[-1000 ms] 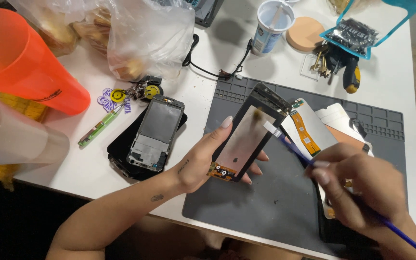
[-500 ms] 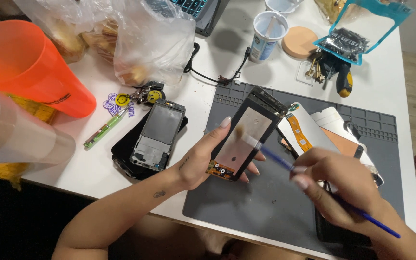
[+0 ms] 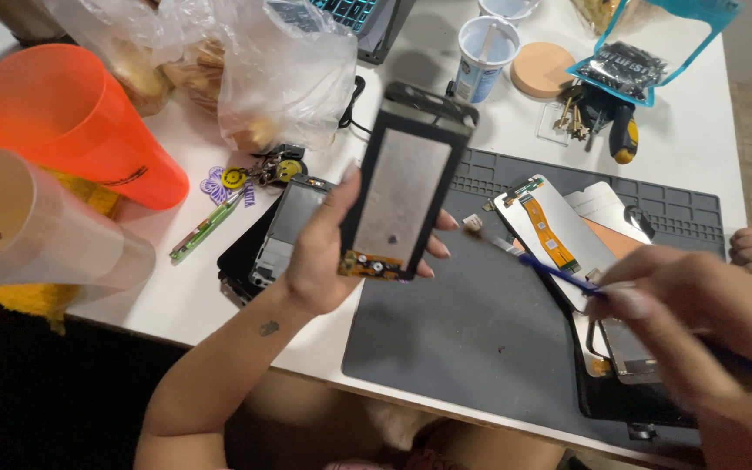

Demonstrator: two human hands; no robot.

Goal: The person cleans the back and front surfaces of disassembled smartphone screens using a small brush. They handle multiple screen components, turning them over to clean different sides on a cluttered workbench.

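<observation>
While the left hand [image 3: 319, 261] grips a phone frame [image 3: 402, 196] upright above the desk's grey mat [image 3: 472, 339], facing the person, the right hand [image 3: 698, 305] pinches a blue brush [image 3: 550, 265] toward it

Bright overhead light, right hand [image 3: 698, 318] blurred

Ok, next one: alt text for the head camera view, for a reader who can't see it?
A left hand holds a phone frame up over a grey work mat, while the right hand points a small blue-handled brush toward it. Around them lie phone parts, an orange cup, plastic bags and keys.
</observation>
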